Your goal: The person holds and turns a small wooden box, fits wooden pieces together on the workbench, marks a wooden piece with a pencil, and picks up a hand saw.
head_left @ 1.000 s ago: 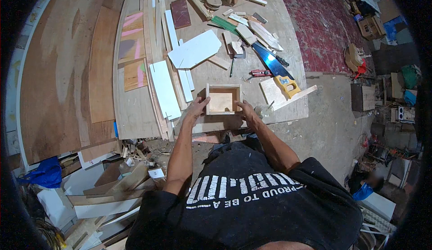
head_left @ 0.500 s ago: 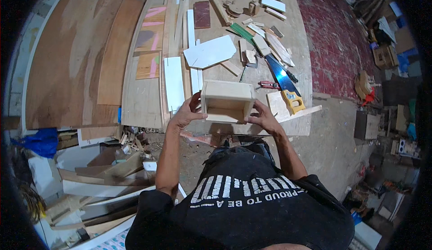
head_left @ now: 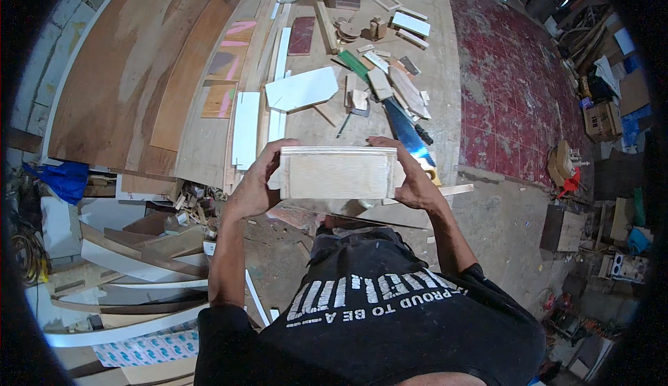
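Observation:
A small pale wooden box point(head_left: 339, 174) is held up near the workbench's front edge, a flat side turned toward me. My left hand point(head_left: 259, 181) grips its left end, with the fingers partly hidden behind it. At the right end my right hand point(head_left: 415, 181) holds on, fingers over the far top edge and thumb low on the side. Just beyond the right hand lies a handsaw point(head_left: 406, 130), its yellow handle mostly covered by that hand. A white angled board point(head_left: 303, 88) lies on the bench beyond the box.
The plywood workbench point(head_left: 435, 59) carries wood offcuts point(head_left: 407, 90), a green strip point(head_left: 353, 65) and a dark red piece point(head_left: 301, 35). Large plywood sheets point(head_left: 118, 73) lie at left. Curved boards point(head_left: 139, 261) are piled below them. A dark cabinet point(head_left: 562, 228) stands on the floor at right.
The box has been turned: its open hollow faced me before, and a closed flat side faces me now. Both hands kept hold and came closer with it, slightly leftward.

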